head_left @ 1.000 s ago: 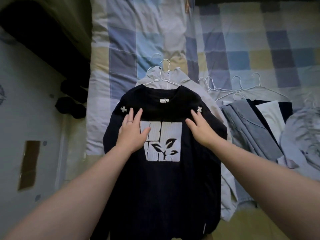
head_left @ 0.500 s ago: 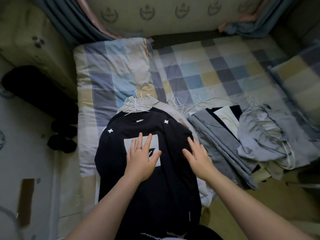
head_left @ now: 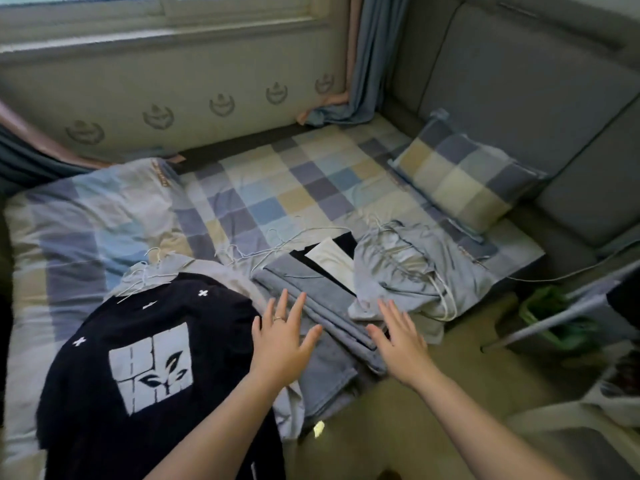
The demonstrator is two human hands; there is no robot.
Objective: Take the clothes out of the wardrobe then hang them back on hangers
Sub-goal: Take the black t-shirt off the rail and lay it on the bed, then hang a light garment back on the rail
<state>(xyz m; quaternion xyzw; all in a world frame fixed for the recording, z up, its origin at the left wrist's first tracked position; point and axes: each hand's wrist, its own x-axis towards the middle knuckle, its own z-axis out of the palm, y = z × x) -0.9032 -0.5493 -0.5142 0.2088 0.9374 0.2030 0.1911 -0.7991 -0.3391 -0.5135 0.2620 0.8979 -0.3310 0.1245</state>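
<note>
A black T-shirt [head_left: 114, 372] with a white square print lies flat on the bed's near left, on a white wire hanger [head_left: 143, 280] and over a pale grey garment [head_left: 221, 271]. To its right lie folded grey-blue trousers [head_left: 311, 306] and a crumpled light blue garment [head_left: 415, 271], with loose wire hangers [head_left: 263, 247] behind them. My left hand [head_left: 282, 344], wearing a ring, hovers open over the trousers beside the T-shirt's right shoulder. My right hand [head_left: 398, 337] hovers open at the front edge of the light blue garment. Neither hand holds anything.
The bed has a checked sheet [head_left: 277, 188], a rolled checked quilt [head_left: 86, 220] at the left and a checked pillow [head_left: 464, 178] against the grey padded headboard [head_left: 536, 91]. A green bin [head_left: 550, 317] and a white rail [head_left: 561, 306] stand on the floor at the right.
Both hands have lifted off the black T-shirt and moved right, over the grey-blue trousers and the light blue garment. The view has swung up and to the right.
</note>
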